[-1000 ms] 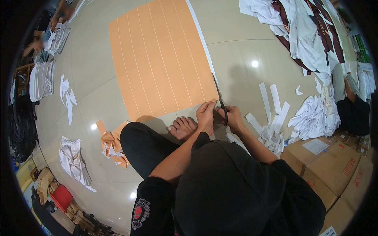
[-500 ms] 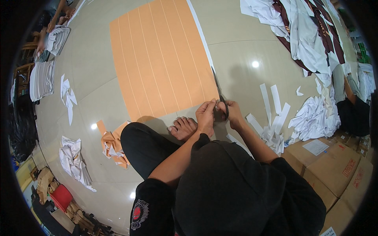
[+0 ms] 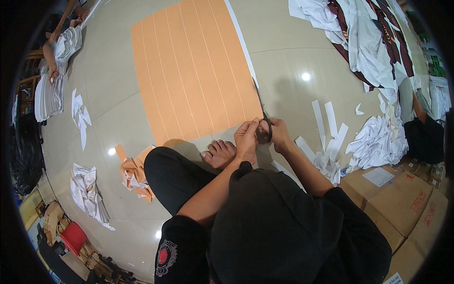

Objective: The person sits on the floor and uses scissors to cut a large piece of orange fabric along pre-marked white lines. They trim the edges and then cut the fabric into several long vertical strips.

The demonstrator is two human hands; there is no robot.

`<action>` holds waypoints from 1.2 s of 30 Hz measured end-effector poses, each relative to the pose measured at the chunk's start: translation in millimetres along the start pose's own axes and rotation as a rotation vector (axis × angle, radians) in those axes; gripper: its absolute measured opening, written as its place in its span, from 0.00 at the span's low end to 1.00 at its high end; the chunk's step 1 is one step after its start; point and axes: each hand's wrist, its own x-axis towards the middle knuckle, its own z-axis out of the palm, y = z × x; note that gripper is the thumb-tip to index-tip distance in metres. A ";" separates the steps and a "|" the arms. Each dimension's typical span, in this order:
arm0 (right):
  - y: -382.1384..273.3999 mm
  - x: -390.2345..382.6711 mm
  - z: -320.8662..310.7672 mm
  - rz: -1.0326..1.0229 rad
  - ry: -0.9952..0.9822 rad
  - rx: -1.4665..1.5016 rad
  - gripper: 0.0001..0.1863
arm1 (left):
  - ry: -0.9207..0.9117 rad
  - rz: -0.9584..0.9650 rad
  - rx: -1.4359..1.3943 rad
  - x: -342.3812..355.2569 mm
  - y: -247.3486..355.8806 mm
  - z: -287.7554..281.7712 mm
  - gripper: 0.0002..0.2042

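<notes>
A large orange sheet (image 3: 194, 71) with thin pale lines lies on the floor ahead, a white margin along its right edge. My right hand (image 3: 281, 134) is closed round the handles of dark scissors (image 3: 262, 105). Their long blades lie along the sheet's right edge, pointing away from me, at the lower end of the white margin. Beside it, my left hand (image 3: 247, 140) pinches the sheet's near right corner. The fingertips of both hands almost meet there. My bare foot (image 3: 219, 155) rests just below the sheet's near edge.
White strips (image 3: 326, 158) lie right of my hands, near crumpled white cloth (image 3: 378, 142) and cardboard boxes (image 3: 397, 199). Orange scraps (image 3: 135, 175) sit by my knee. A co-worker's hand (image 3: 53, 72) is on stacked white pieces (image 3: 49, 97) at far left. Another person sits far right.
The scissors have shifted slightly and their handles have turned a little; my left hand stays at the corner. At far left, the co-worker's hand has moved nearer over the white stacks, which now sit together.
</notes>
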 end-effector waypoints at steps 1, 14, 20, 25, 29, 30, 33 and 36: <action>-1.1 -1.1 0.8 0.005 0.000 0.002 0.13 | -0.002 0.003 0.001 0.7 -0.7 -1.1 0.09; 1.4 -0.7 1.9 0.010 0.009 0.023 0.12 | 0.026 -0.011 0.028 7.5 -6.9 -5.9 0.10; -0.9 -2.2 2.5 0.007 0.021 0.014 0.10 | 0.024 -0.014 0.014 11.3 -9.0 -7.7 0.09; -5.1 -6.0 4.5 0.016 0.019 0.004 0.10 | 0.032 -0.015 0.000 1.3 2.1 -0.2 0.09; 1.2 -0.8 0.7 0.011 0.024 -0.011 0.11 | 0.047 -0.010 -0.029 -0.8 6.2 3.1 0.09; -0.3 0.2 1.1 0.016 0.022 -0.018 0.11 | 0.048 -0.009 -0.040 -1.2 7.4 3.1 0.09; -10.5 2.4 3.6 0.021 0.009 -0.004 0.12 | 0.031 -0.009 -0.076 -2.6 11.1 1.2 0.08; -20.1 5.0 8.3 0.002 -0.002 0.054 0.12 | 0.005 -0.016 -0.095 -4.4 14.8 1.0 0.08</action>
